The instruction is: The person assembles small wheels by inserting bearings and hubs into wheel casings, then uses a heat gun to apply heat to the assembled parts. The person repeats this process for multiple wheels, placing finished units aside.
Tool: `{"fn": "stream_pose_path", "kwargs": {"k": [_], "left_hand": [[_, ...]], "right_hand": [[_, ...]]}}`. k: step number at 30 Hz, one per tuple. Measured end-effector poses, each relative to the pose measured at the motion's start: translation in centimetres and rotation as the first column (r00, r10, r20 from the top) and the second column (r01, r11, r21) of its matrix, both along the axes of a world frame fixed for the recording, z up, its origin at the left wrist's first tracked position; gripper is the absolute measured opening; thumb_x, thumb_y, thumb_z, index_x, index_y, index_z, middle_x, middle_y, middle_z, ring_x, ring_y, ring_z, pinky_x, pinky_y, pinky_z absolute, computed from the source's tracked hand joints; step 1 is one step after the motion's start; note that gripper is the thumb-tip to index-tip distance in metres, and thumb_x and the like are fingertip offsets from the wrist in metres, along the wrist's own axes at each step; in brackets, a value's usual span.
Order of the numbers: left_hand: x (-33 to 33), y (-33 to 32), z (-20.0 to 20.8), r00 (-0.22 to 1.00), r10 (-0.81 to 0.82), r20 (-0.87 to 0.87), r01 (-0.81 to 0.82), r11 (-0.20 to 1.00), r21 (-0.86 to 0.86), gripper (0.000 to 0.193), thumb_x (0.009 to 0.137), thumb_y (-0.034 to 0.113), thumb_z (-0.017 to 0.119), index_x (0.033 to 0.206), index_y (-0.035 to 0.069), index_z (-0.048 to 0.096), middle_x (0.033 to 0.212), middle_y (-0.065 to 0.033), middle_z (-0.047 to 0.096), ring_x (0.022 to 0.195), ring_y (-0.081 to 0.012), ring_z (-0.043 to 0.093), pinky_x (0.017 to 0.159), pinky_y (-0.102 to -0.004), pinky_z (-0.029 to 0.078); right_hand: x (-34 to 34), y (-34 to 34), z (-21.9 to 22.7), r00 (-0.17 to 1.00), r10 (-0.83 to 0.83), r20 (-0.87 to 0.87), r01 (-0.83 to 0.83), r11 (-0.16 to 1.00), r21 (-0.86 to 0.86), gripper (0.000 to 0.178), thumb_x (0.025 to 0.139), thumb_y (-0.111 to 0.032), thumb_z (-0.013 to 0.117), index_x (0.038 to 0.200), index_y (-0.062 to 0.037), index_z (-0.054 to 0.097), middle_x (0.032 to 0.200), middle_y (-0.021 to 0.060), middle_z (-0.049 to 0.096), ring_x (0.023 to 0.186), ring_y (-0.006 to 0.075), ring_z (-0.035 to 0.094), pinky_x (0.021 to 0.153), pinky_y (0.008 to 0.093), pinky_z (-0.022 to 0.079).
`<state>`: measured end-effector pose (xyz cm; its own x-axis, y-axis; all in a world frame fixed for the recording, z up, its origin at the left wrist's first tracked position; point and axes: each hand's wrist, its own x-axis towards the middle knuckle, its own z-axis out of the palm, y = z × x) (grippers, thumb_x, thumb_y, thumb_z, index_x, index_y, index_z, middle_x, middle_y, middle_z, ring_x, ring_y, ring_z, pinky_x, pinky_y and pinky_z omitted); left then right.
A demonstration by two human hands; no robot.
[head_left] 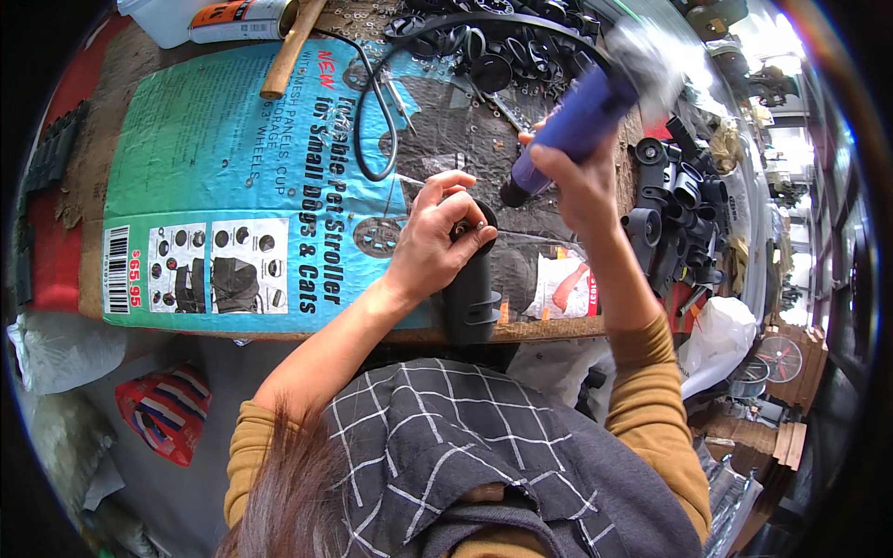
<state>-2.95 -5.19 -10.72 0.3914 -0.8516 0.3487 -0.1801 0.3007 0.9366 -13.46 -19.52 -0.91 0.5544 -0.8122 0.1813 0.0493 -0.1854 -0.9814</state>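
My left hand [433,237] is closed at the upper end of a long black plastic part [470,302], which lies at the near edge of the table. Its thumb and forefinger pinch together there beside a small shiny piece [481,225], too small to name. My right hand [584,181] wraps round a blue-purple power screwdriver [584,116]. The tool is tilted, its dark lower end just right of the black part and apart from it. Its upper end is whitish and smeared by motion. A black cord [372,172] loops over the table toward the tool's top.
A flattened blue-green printed carton [214,167] covers the worktop. Black plastic parts pile up at the back [502,56] and right [674,214]. A wooden handle [293,51] lies near an orange-labelled can [242,20]. Small metal rings lie scattered. A white bag [721,339] hangs right.
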Motion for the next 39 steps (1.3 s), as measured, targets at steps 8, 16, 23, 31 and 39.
{"fn": "stream_pose_path", "kwargs": {"k": [8, 16, 23, 31, 39], "left_hand": [[0.0, -0.1, -0.2, 0.999, 0.018, 0.035, -0.019, 1.0, 0.024, 0.018, 0.076, 0.014, 0.079, 0.082, 0.006, 0.064, 0.121, -0.0125, 0.054, 0.115, -0.0305, 0.052, 0.095, -0.0398, 0.042], [-0.1, 0.0, -0.1, 1.0, -0.007, -0.011, 0.007, 1.0, 0.031, 0.019, 0.075, 0.014, 0.079, 0.083, 0.007, 0.063, 0.119, -0.0132, 0.055, 0.114, -0.0306, 0.052, 0.095, -0.0415, 0.041], [-0.1, 0.0, -0.2, 1.0, 0.011, 0.009, -0.012, 0.999, 0.044, 0.021, 0.074, 0.015, 0.081, 0.082, 0.008, 0.063, 0.114, -0.0136, 0.056, 0.11, -0.0309, 0.052, 0.094, -0.0417, 0.04], [-0.3, 0.1, -0.4, 0.999, 0.011, -0.031, -0.01, 1.0, 0.019, 0.024, 0.073, 0.017, 0.083, 0.085, 0.009, 0.065, 0.121, -0.0108, 0.051, 0.108, -0.0285, 0.05, 0.089, -0.0391, 0.044], [0.3, 0.1, -0.4, 0.995, 0.023, 0.097, -0.019, 0.999, -0.036, 0.028, 0.067, 0.014, 0.083, 0.085, 0.009, 0.062, 0.116, -0.0129, 0.05, 0.109, -0.0319, 0.051, 0.088, -0.0418, 0.044]], "right_hand": [[-2.1, 2.8, 3.2, 0.849, -0.112, 0.517, 0.015, 0.982, 0.187, 0.059, 0.087, -0.045, 0.067, 0.122, -0.0059, 0.041, 0.081, 0.0143, 0.06, 0.069, 0.0266, 0.061, 0.07, 0.0404, 0.052], [-1.6, 6.3, 5.0, 0.843, 0.033, 0.537, -0.124, 0.983, 0.134, 0.069, 0.078, -0.066, 0.064, 0.121, -0.0154, 0.046, 0.084, 0.0109, 0.059, 0.071, 0.023, 0.056, 0.074, 0.0394, 0.042], [-1.6, 6.2, 4.7, 0.874, 0.052, 0.483, -0.107, 0.99, 0.088, 0.07, 0.078, -0.063, 0.065, 0.124, -0.0141, 0.045, 0.088, 0.0108, 0.059, 0.071, 0.0241, 0.057, 0.073, 0.0413, 0.044], [-1.5, 7.4, 4.7, 0.881, 0.206, 0.426, -0.182, 0.979, -0.095, 0.069, 0.083, -0.061, 0.059, 0.128, -0.0122, 0.04, 0.088, 0.0134, 0.057, 0.074, 0.025, 0.057, 0.072, 0.0428, 0.048], [-1.4, 9.0, 4.9, 0.975, 0.097, 0.2, -0.074, 0.99, -0.119, 0.082, 0.079, -0.073, 0.061, 0.13, -0.013, 0.035, 0.087, 0.0137, 0.058, 0.073, 0.0263, 0.059, 0.069, 0.0434, 0.051]]}}
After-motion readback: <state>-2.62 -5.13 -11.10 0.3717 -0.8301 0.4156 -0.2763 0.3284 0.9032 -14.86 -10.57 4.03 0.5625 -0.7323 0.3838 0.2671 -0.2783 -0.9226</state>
